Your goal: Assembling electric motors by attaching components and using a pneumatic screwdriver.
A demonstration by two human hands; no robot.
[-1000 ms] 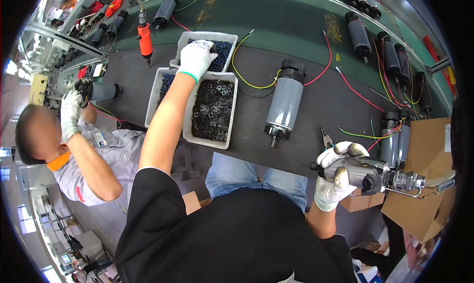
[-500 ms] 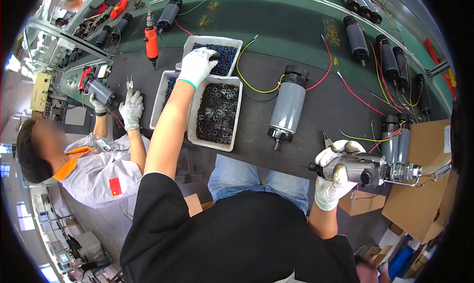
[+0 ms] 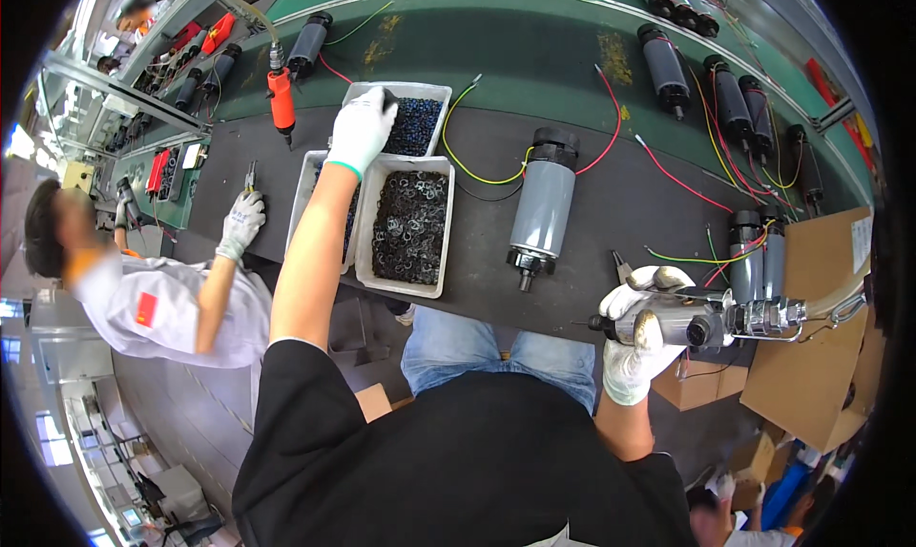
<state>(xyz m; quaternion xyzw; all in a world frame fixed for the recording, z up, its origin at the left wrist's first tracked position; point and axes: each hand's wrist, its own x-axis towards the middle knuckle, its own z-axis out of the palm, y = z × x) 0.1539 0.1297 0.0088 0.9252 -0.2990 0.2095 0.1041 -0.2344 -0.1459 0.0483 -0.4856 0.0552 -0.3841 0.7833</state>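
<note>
My left hand [image 3: 363, 130], in a white glove with a darkened fingertip, is over the back bin [image 3: 446, 96] of small blue-black screws [image 3: 413, 127]. Its fingers are curled together; whatever they may hold is hidden. My right hand [image 3: 641, 342], also gloved, grips a silver pneumatic power tool [image 3: 673, 324], its black nose pointing left and its hose fitting to the right. Between my hands, a grey cylindrical motor [image 3: 544, 208] lies on the dark bench, shaft end toward me, with yellow-green, red and black wires at its far end.
A bin of black rings [image 3: 410, 227] stands nearest me, with another bin [image 3: 303, 199] to its left. An orange-red screwdriver [image 3: 281, 98] hangs at the back left. More motors [image 3: 746, 246] and a cardboard box [image 3: 811, 356] are right. A co-worker [image 3: 181, 304] sits left, holding pliers [image 3: 250, 177].
My left hand has shifted toward the left side of the screw bin. My right hand keeps its grip on the tool. The co-worker has leaned and turned away, and the whole view has shifted slightly.
</note>
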